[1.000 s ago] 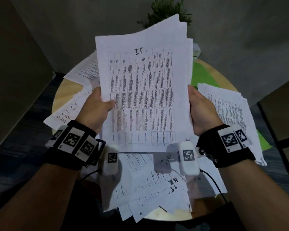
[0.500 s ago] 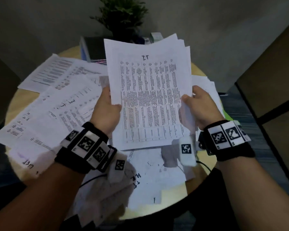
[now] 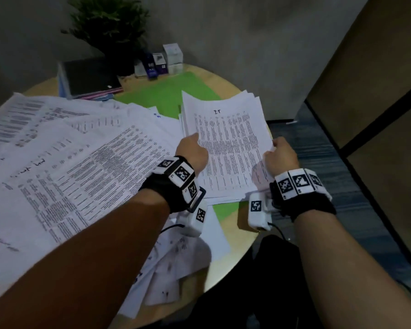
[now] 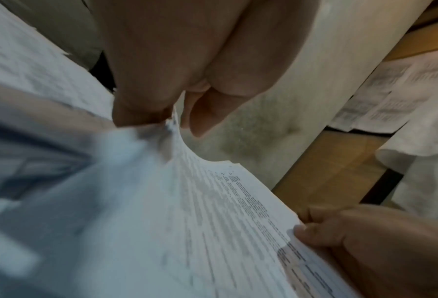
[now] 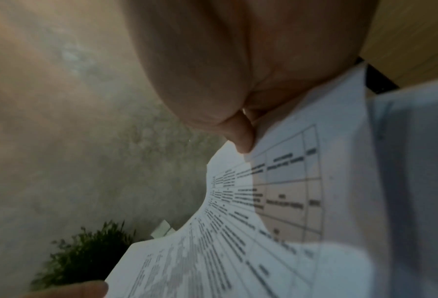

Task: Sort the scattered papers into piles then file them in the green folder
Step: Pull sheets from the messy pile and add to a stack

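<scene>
Holding a stack of printed sheets (image 3: 226, 148) by its two side edges, the left hand (image 3: 192, 154) and the right hand (image 3: 280, 156) each have fingers and thumb curled round the paper; the left wrist view shows the left thumb pressing the top page and the stack bowing between the grips. The stack hangs low over the right part of the round table (image 3: 235, 236), its near edge seemingly just above the green folder (image 3: 169, 93), which lies flat and shows both under the stack's near end and beyond its far end. Judging from this, a sorted pile is being brought down onto the folder; whether the sheets already touch it cannot be told.

The next move likely calls for lowering the stack squarely inside the folder's outline and letting go with both hands together, so the pages do not fan.

To the left, loose papers (image 3: 64, 162) sprawl across most of the table and overlap the folder's left edge, so room there is tight. On the right the table rim is near; a sideways slip could send sheets over it. Farther off stand a dark binder (image 3: 90, 77), small boxes (image 3: 161, 60) and a potted plant (image 3: 109, 22), apart from the stack.
</scene>
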